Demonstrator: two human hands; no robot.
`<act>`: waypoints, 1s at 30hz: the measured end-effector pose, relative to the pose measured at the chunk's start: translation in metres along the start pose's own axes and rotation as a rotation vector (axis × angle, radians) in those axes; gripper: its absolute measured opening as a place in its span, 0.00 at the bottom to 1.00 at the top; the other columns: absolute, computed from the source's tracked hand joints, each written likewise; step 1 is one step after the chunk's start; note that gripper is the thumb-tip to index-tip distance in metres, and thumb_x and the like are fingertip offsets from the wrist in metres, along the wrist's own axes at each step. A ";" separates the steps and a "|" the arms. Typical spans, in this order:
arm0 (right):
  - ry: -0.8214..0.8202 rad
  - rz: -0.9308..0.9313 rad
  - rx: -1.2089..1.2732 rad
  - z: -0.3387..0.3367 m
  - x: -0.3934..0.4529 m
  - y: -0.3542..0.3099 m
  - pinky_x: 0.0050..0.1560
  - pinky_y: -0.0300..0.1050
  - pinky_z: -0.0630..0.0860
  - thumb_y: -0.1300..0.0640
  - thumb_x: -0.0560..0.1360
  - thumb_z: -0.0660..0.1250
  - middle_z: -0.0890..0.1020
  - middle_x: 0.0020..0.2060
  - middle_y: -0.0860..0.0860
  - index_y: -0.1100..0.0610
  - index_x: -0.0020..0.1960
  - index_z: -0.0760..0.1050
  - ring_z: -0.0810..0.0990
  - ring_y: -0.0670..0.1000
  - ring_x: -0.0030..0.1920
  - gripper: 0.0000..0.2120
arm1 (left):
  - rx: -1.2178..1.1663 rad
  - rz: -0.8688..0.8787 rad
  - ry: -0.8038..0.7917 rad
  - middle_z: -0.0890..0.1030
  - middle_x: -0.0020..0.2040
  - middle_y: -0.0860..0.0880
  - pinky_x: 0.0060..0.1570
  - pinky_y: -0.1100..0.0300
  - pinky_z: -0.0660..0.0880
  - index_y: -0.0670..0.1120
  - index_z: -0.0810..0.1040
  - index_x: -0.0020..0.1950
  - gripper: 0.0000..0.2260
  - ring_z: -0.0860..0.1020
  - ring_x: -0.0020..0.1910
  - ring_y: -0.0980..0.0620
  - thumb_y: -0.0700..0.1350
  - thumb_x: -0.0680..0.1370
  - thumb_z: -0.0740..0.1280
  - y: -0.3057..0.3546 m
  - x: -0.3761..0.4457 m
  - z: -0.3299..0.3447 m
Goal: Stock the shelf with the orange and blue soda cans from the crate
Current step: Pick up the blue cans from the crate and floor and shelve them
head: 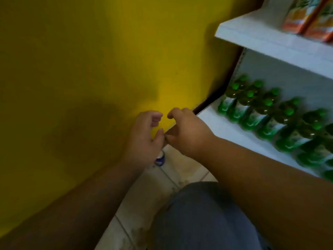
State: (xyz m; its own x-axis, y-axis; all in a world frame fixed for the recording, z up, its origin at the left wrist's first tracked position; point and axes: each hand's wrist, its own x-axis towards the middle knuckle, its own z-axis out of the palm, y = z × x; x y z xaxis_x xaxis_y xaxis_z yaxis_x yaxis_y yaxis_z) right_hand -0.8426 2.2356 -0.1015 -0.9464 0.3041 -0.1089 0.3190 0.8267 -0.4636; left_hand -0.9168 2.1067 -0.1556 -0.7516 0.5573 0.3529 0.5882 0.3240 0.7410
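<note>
My left hand and my right hand hang side by side in front of the yellow wall, fingers curled and apart, nothing held in either. A blue soda can stands on the tiled floor just under my left hand, mostly hidden by it. The white shelf lies to the right of my right hand, its near left part bare. No crate and no orange cans are in view.
A row of green-capped bottles fills the back of the shelf. An upper white shelf carries orange cartons. The yellow wall fills the left. My knee in grey trousers is low in view above the tiled floor.
</note>
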 end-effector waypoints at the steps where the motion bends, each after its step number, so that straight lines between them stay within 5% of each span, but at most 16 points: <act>1: -0.111 -0.011 -0.068 0.019 0.018 -0.004 0.55 0.54 0.76 0.49 0.74 0.71 0.75 0.59 0.57 0.56 0.69 0.67 0.74 0.58 0.58 0.28 | 0.006 -0.070 -0.012 0.75 0.56 0.51 0.55 0.61 0.72 0.43 0.74 0.63 0.16 0.74 0.55 0.56 0.37 0.76 0.68 -0.029 -0.007 0.000; 6: -0.424 0.075 -0.301 0.077 0.087 -0.009 0.49 0.51 0.74 0.51 0.76 0.71 0.72 0.59 0.59 0.57 0.68 0.66 0.72 0.57 0.51 0.25 | 0.037 -0.371 -0.123 0.74 0.59 0.51 0.54 0.54 0.74 0.47 0.73 0.66 0.18 0.74 0.57 0.53 0.43 0.77 0.69 -0.132 -0.027 0.031; 9: -0.421 0.174 -0.245 0.111 0.104 0.006 0.50 0.53 0.74 0.52 0.75 0.73 0.71 0.60 0.60 0.58 0.67 0.66 0.73 0.60 0.56 0.27 | 0.010 -0.400 -0.195 0.79 0.53 0.50 0.49 0.49 0.78 0.48 0.77 0.57 0.10 0.78 0.51 0.50 0.49 0.77 0.69 -0.169 -0.031 0.069; 13: -0.360 0.230 -0.173 0.141 0.099 0.043 0.58 0.58 0.76 0.51 0.72 0.75 0.69 0.61 0.58 0.56 0.72 0.63 0.73 0.62 0.61 0.34 | 0.026 -0.473 -0.244 0.79 0.49 0.50 0.44 0.52 0.78 0.49 0.77 0.54 0.17 0.79 0.49 0.50 0.60 0.74 0.69 -0.198 -0.034 0.123; 17: -0.373 0.227 -0.190 0.144 0.102 0.075 0.51 0.52 0.75 0.53 0.75 0.73 0.70 0.61 0.57 0.55 0.73 0.61 0.75 0.61 0.59 0.33 | 0.120 -0.494 -0.219 0.77 0.61 0.45 0.57 0.48 0.77 0.45 0.75 0.64 0.22 0.76 0.60 0.46 0.52 0.73 0.72 -0.209 -0.043 0.158; 21: -0.424 0.211 -0.214 0.145 0.099 0.091 0.55 0.52 0.76 0.49 0.76 0.72 0.69 0.65 0.56 0.53 0.76 0.58 0.74 0.59 0.62 0.35 | 0.382 -0.515 -0.308 0.69 0.71 0.42 0.65 0.45 0.70 0.44 0.68 0.73 0.28 0.68 0.69 0.42 0.49 0.74 0.71 -0.214 -0.037 0.179; 30: -0.466 0.137 -0.179 0.154 0.105 0.096 0.51 0.47 0.73 0.48 0.77 0.70 0.70 0.66 0.56 0.52 0.76 0.59 0.75 0.58 0.62 0.32 | 0.739 -0.467 -0.638 0.60 0.77 0.44 0.69 0.44 0.63 0.51 0.54 0.79 0.28 0.59 0.74 0.41 0.48 0.81 0.61 -0.246 0.000 0.205</act>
State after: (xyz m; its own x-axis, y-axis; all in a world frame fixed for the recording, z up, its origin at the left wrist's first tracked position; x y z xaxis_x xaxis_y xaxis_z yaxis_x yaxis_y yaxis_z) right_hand -0.9188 2.2740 -0.2926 -0.8047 0.2060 -0.5568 0.4066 0.8746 -0.2641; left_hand -1.0008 2.1836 -0.4549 -0.7795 0.4856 -0.3957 0.4793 0.8691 0.1223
